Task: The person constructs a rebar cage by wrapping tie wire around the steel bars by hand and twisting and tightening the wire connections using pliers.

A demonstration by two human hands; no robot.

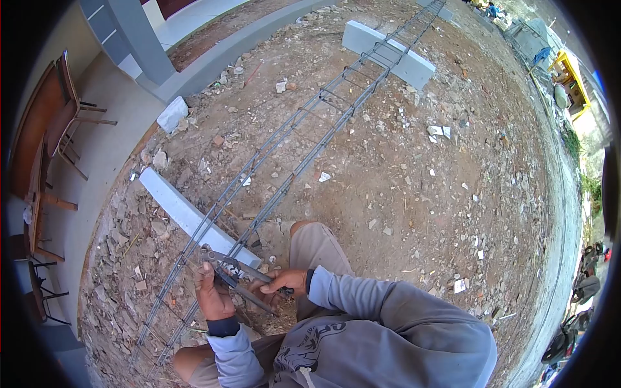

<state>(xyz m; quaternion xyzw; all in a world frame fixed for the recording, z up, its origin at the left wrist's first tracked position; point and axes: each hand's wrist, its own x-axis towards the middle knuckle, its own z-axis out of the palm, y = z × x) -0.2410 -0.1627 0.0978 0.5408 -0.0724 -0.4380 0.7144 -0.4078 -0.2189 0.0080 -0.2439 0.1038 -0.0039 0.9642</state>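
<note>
- The right hand (286, 283) is closed around the pliers (242, 266), gripping them by the handle; the two handles stand spread apart, one of them angling toward the person's lap.
- The left hand (215, 299) is raised beside the head of the pliers, with its thumb up and its fingers curled close to the steel frame (292, 179); I cannot tell whether it pinches anything.
- The head of the pliers lies at the near part of the steel frame, just on the near side of the near block (178, 205).
- The steel frame is made of long thin bars joined by short crosspieces, and it runs from the near left to the far right.
- It passes over the near block, a long pale piece lying flat on the dirt (401, 184), and farther off over the far block (416, 68).
- The person sits or squats low at the near end, in a grey-blue shirt (388, 336), knees bent on both sides of the hands.
- Stones and white chips are scattered over the dirt, and a pale chunk (172, 114) lies by the porch edge on the left.
- Chairs (68, 123) stand on the porch floor (110, 123) at the left, near a grey pillar (129, 39).
- On the far right is something yellow (572, 77), too small to make out.
</note>
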